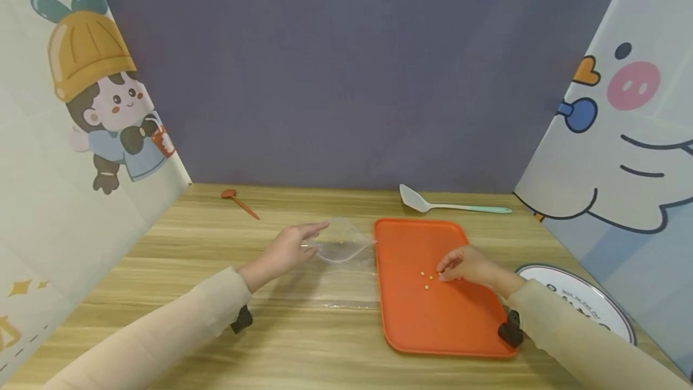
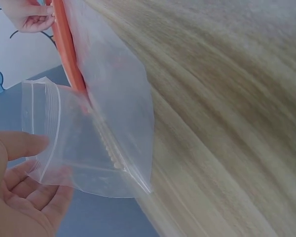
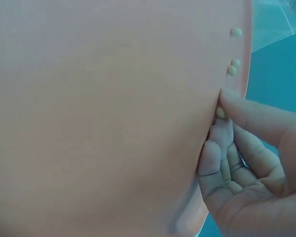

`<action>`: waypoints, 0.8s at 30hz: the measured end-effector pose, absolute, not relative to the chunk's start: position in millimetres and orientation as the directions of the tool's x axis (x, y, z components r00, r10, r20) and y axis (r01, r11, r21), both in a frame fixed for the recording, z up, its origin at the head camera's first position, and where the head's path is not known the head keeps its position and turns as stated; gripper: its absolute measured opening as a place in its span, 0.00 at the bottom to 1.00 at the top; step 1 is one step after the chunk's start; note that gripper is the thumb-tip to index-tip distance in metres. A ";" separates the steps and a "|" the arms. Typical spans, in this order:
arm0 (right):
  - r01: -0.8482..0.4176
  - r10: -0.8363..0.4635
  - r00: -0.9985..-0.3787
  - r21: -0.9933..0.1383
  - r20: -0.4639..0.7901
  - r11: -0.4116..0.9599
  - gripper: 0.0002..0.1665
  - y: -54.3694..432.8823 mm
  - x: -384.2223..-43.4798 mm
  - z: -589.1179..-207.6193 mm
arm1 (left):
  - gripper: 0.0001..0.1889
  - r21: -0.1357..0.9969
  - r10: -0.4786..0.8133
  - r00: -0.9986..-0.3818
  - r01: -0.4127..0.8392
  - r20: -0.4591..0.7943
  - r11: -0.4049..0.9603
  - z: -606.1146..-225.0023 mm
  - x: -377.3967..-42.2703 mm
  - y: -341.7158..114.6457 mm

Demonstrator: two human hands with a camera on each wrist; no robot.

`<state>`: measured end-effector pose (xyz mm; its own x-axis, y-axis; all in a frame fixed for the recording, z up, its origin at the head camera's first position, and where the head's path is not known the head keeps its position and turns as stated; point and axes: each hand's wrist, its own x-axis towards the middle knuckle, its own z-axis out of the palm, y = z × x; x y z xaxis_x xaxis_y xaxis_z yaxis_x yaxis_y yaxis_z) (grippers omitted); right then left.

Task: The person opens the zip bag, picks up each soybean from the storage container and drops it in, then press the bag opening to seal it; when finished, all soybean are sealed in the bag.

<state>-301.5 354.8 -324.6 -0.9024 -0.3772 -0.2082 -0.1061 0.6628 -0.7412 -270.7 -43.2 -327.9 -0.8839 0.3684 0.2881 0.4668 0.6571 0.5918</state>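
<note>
My left hand holds a clear zip bag by its rim, thumb on one side and fingers on the other. The mouth of the bag gapes, and a row of small pale-yellow beans lies along its bottom in the left wrist view. Over the orange tray, my right hand pinches one bean between thumb and fingertips, close to the tray surface. A few loose beans lie on the tray near those fingertips, towards its left side.
A white and mint spatula lies behind the tray, and a small reddish-brown spoon at the back left. To the right, a white printed plate is partly covered by the right sleeve. Upright panels border the table at the back and sides.
</note>
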 end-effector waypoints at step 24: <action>-0.159 -0.378 -0.915 -0.734 -0.142 0.660 0.10 351.2 -300.3 -327.0 | 0.32 0.555 0.384 -0.876 0.483 0.292 0.678 -331.2 -274.4 -43.3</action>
